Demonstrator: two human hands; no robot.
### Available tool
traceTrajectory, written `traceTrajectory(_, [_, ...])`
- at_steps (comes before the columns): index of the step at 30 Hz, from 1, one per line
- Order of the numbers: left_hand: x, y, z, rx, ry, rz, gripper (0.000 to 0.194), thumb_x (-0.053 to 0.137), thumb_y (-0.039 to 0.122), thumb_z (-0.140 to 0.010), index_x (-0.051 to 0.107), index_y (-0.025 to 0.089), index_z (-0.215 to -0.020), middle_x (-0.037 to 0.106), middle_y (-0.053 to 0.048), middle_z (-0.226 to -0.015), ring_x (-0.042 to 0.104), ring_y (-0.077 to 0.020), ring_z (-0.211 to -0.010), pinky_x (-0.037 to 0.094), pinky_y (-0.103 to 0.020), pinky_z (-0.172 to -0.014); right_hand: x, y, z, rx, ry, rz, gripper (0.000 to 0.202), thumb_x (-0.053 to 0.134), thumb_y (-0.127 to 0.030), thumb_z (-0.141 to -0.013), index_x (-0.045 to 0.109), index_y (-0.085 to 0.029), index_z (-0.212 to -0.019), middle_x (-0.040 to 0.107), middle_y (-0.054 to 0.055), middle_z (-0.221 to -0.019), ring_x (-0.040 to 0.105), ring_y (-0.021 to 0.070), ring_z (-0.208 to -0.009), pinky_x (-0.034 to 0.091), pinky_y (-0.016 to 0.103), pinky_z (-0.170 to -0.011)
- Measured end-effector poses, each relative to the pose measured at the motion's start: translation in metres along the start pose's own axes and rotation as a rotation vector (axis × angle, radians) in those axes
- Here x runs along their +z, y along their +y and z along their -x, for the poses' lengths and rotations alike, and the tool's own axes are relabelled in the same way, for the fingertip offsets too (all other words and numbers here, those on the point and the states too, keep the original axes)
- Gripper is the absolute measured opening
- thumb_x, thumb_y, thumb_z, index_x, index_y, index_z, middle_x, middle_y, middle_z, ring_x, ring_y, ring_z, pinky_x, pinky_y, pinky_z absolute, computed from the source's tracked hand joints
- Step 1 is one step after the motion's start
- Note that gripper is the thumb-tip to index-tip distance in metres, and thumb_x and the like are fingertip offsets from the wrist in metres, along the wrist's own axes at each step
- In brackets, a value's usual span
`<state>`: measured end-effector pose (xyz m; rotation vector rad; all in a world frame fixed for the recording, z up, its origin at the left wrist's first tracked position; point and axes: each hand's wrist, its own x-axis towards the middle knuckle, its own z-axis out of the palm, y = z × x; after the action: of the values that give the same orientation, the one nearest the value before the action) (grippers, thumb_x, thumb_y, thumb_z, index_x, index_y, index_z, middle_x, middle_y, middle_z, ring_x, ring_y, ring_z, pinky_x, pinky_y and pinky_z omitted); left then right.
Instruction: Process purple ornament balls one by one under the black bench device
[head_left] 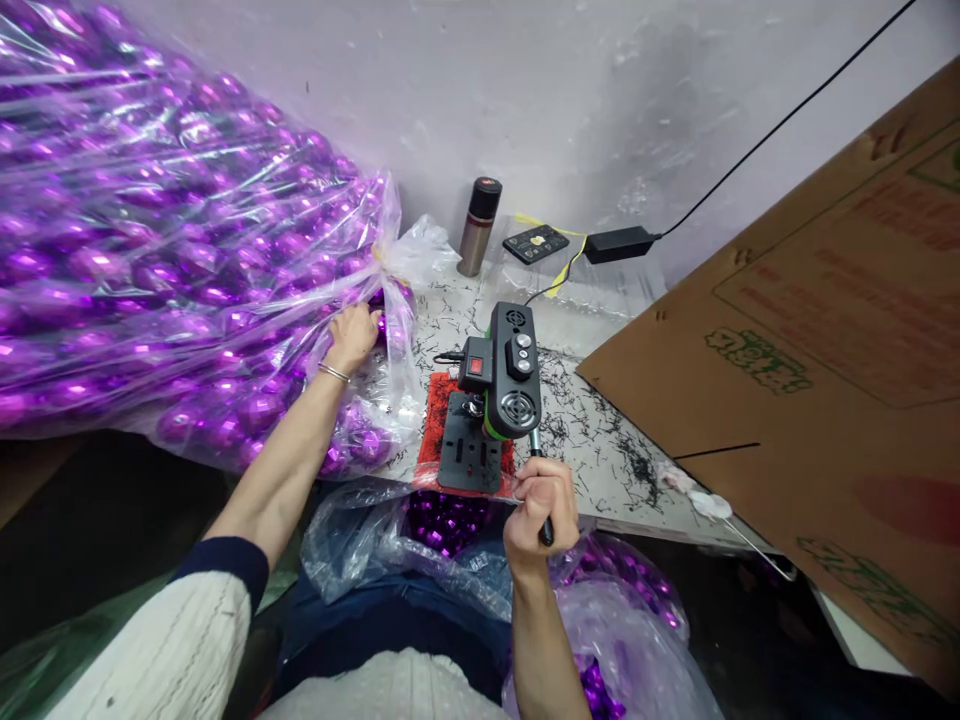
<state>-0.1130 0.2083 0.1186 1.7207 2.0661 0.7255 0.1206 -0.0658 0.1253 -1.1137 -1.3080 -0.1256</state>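
Note:
A small black machine (514, 370) with a red switch stands on a red mat (433, 445) near the table's front edge. My right hand (541, 508) is wrapped round a black-handled tool (547, 532), whose metal shaft runs up to the machine. My left hand (354, 338) reaches to the opening of a large clear bag (187, 260) full of shiny purple balls, at the left. Its fingers are bent against purple balls (384, 325) at the bag's mouth; what they grip, if anything, is hidden.
Behind the machine are a bottle (478, 228), a phone (535, 243) and a black power adapter (621, 244). A big cardboard box (825, 350) leans at the right. Bags of purple pieces (622, 640) lie at my lap. Black scraps litter the table (600, 470).

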Motion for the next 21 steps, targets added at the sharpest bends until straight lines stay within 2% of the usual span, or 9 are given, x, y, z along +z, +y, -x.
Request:
traceTrajectory(4, [0.004,-0.002,-0.011,-0.061,-0.102,-0.067,0.029,0.073,0.041,-0.098,0.076,0.013,-0.103,0.079,-0.025,-0.115,0.068,-0.0467,-0.131,0.051,-0.059,-0.111,0.0,0.0,0.002,-0.003,-0.004,-0.003,0.034,0.047,-0.012,-0.106,0.056,-0.024,-0.075,0.059,-0.002,-0.069,0.065,0.0159,-0.069,0.05,0.032,-0.064])
traceTrajectory(7, [0.003,0.0,-0.009,-0.025,-0.214,-0.042,0.028,0.083,0.036,-0.088,0.076,0.014,-0.103,0.081,-0.02,-0.114,0.071,-0.043,-0.126,0.054,-0.053,-0.111,0.0,0.001,0.002,-0.005,-0.004,0.002,0.033,0.047,-0.012,-0.105,0.057,-0.024,-0.075,0.06,-0.002,-0.07,0.066,0.0161,-0.07,0.05,0.032,-0.064])
traceTrajectory(9, [-0.002,0.0,-0.002,-0.025,-0.248,0.091,0.03,0.083,0.029,-0.087,0.075,0.014,-0.112,0.08,-0.017,-0.115,0.074,-0.0372,-0.117,0.059,-0.048,-0.105,0.0,0.002,0.001,-0.014,-0.004,0.003,0.033,0.047,-0.012,-0.104,0.057,-0.024,-0.075,0.06,-0.002,-0.069,0.066,0.0161,-0.069,0.05,0.031,-0.064])
traceTrajectory(11, [-0.01,-0.003,0.01,-0.071,-0.252,0.334,0.04,0.081,0.023,-0.088,0.071,0.014,-0.125,0.078,-0.016,-0.119,0.076,-0.0306,-0.108,0.064,-0.044,-0.096,-0.001,0.002,-0.001,-0.023,-0.013,0.002,0.033,0.048,-0.012,-0.104,0.056,-0.024,-0.075,0.06,-0.002,-0.07,0.065,0.0156,-0.07,0.05,0.031,-0.064])
traceTrajectory(14, [-0.029,-0.01,0.038,-0.159,-0.226,0.781,0.046,0.079,0.019,-0.093,0.063,0.016,-0.137,0.074,-0.015,-0.125,0.077,-0.0232,-0.101,0.068,-0.041,-0.091,-0.001,0.001,-0.005,-0.027,-0.019,-0.007,0.033,0.049,-0.012,-0.105,0.056,-0.023,-0.075,0.06,-0.002,-0.07,0.065,0.0151,-0.07,0.05,0.031,-0.065])
traceTrajectory(17, [-0.045,-0.014,0.078,-0.185,-0.224,1.117,0.029,0.073,0.028,-0.102,0.066,0.018,-0.129,0.075,-0.015,-0.124,0.077,-0.0243,-0.107,0.07,-0.045,-0.095,0.0,-0.002,-0.01,-0.022,0.003,-0.007,0.035,0.05,-0.013,-0.105,0.056,-0.024,-0.073,0.056,-0.003,-0.066,0.066,0.0163,-0.069,0.049,0.031,-0.065])
traceTrajectory(19, [-0.044,-0.013,0.113,-0.169,-0.253,1.227,0.025,0.069,0.035,-0.106,0.069,0.018,-0.124,0.076,-0.016,-0.125,0.077,-0.0268,-0.114,0.069,-0.047,-0.099,0.0,-0.004,-0.013,-0.019,0.013,-0.004,0.036,0.05,-0.014,-0.106,0.056,-0.024,-0.072,0.055,-0.003,-0.064,0.065,0.0167,-0.069,0.049,0.032,-0.065])
traceTrajectory(21, [-0.03,-0.01,0.15,-0.161,-0.312,1.263,0.028,0.071,0.038,-0.104,0.069,0.019,-0.125,0.077,-0.015,-0.129,0.077,-0.0269,-0.117,0.068,-0.047,-0.104,0.0,-0.006,-0.016,-0.016,0.011,-0.004,0.037,0.05,-0.014,-0.106,0.056,-0.024,-0.071,0.055,-0.003,-0.064,0.065,0.0165,-0.068,0.049,0.032,-0.065])
